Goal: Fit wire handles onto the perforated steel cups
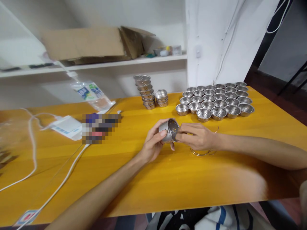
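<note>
Over the middle of the yellow table (168, 179), my left hand (152, 145) and my right hand (196, 136) both grip one small perforated metal cup (169, 129). The cup is tipped on its side, its open mouth facing right. My left fingers wrap its wall and base; my right fingers pinch its rim. Thin metal wire rings (200, 152) lie on the table just under my right wrist.
Several matching metal cups stand in rows (214, 100) at the back right. Two stacks of cups (146, 92) stand behind my hands. A power strip (68, 127), white cables (33, 150) and a plastic bag (92, 94) lie left. A cardboard box (91, 44) sits on the shelf.
</note>
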The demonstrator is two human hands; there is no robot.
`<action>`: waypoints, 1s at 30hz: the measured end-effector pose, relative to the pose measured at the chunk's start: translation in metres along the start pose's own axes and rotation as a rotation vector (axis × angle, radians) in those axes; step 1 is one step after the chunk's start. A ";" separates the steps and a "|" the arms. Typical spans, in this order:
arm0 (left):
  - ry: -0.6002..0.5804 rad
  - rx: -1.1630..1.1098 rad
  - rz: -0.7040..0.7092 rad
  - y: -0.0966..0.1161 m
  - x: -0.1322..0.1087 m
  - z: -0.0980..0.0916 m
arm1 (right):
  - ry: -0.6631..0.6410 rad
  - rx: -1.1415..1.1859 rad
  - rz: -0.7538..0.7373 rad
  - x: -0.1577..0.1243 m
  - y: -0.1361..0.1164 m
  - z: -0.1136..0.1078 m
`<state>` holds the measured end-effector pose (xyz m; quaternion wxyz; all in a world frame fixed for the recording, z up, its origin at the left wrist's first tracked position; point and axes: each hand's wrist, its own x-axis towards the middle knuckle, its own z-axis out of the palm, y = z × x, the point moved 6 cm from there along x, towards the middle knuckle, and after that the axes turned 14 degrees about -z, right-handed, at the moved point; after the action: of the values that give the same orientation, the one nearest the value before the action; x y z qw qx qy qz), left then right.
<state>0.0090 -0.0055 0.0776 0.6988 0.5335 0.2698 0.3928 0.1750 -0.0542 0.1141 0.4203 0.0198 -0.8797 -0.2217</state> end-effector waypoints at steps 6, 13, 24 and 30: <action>-0.048 -0.012 -0.017 -0.001 0.000 0.005 | -0.050 -0.010 -0.051 -0.004 0.004 0.003; -0.044 -0.010 -0.032 -0.005 0.002 0.003 | -0.109 -0.039 -0.056 -0.007 0.006 0.004; -0.063 -0.031 -0.063 -0.009 0.003 0.001 | -0.066 0.064 -0.036 0.001 0.009 -0.002; -0.081 -0.053 -0.083 -0.011 0.005 0.002 | -0.051 0.097 0.009 0.002 0.014 -0.007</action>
<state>0.0160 -0.0038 0.0679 0.7388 0.5185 0.2527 0.3486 0.1806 -0.0447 0.1253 0.3972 0.0305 -0.8999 -0.1774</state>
